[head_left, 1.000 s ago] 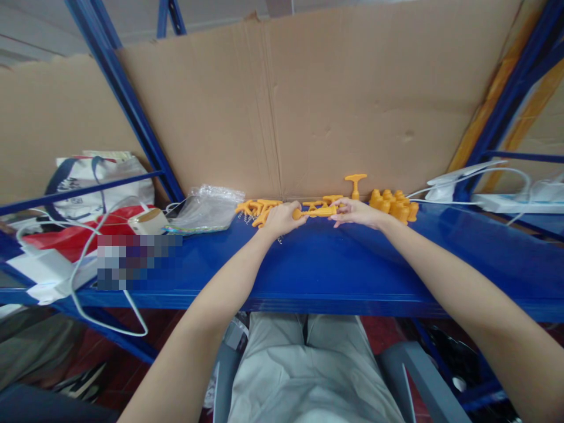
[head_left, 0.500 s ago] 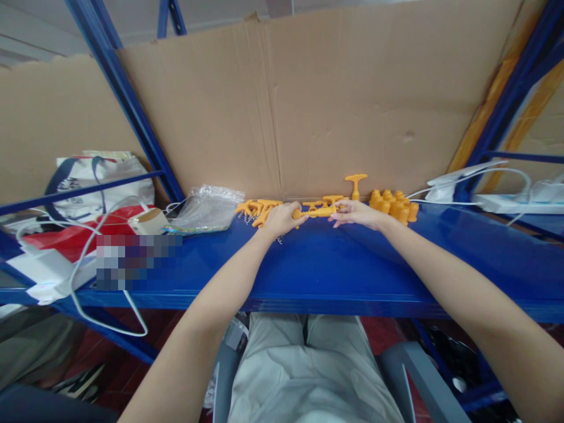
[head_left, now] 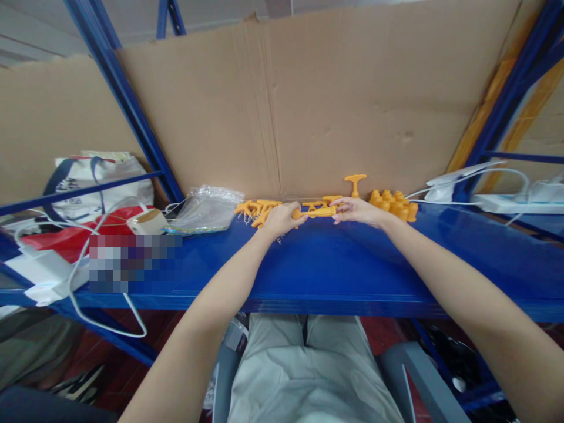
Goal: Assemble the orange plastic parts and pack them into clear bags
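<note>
A yellow corkscrew [head_left: 308, 214] lies level between my two hands, just above the blue shelf. My left hand [head_left: 281, 219] is closed around its handle end. On its other end is a yellow sleeve [head_left: 325, 211], which the fingertips of my right hand [head_left: 358, 211] pinch. Beside my left hand lies a pile of yellow T-handled corkscrews [head_left: 255, 207] with bare metal spirals. Behind the held piece are more yellow handles [head_left: 331, 199], partly hidden. One finished-looking yellow corkscrew [head_left: 355, 185] stands upright behind my right hand, handle up. Several yellow sleeves [head_left: 394, 205] stand grouped to its right.
The blue shelf [head_left: 326, 270] ends at a raised front edge above my lap. Cardboard [head_left: 343, 100] walls off the back. Clear plastic bags [head_left: 207, 210] lie left, near a white charger [head_left: 147, 222], cables and a tote bag [head_left: 106, 182]. A power strip [head_left: 502, 203] lies right.
My right fingers have shifted slightly on the sleeve, and a little more of it shows. My left hand keeps its hold in the same place.
</note>
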### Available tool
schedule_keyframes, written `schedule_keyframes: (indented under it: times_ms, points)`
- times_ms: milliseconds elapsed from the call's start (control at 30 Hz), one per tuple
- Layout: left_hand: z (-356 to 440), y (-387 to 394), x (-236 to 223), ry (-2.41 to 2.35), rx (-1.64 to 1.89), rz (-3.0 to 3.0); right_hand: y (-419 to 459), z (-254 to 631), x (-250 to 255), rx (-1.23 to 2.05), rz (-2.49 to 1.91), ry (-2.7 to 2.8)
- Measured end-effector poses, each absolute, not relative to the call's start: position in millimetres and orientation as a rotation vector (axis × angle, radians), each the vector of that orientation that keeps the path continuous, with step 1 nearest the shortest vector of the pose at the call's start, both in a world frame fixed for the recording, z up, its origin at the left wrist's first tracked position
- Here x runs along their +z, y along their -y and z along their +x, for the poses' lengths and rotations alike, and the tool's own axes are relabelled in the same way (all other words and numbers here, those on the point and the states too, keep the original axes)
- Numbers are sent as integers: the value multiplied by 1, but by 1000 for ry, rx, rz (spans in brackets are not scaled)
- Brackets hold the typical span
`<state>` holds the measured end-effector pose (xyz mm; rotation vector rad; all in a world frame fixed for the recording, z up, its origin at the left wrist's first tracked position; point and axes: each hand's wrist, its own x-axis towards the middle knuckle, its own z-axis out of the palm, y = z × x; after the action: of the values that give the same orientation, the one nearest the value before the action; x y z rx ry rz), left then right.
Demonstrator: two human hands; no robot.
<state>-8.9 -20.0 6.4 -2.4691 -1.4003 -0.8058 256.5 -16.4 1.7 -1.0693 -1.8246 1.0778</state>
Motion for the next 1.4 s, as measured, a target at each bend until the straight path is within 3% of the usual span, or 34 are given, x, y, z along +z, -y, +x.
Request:
schedule_keyframes:
  times_ms: [1100,1400]
  points:
    - [-9,18,5,1413,-820,-2476,29,246,9,1038,-1245,1869]
    - [-10,19,6,1399,-817,-2486,21,251,2,1062,-1098,1843]
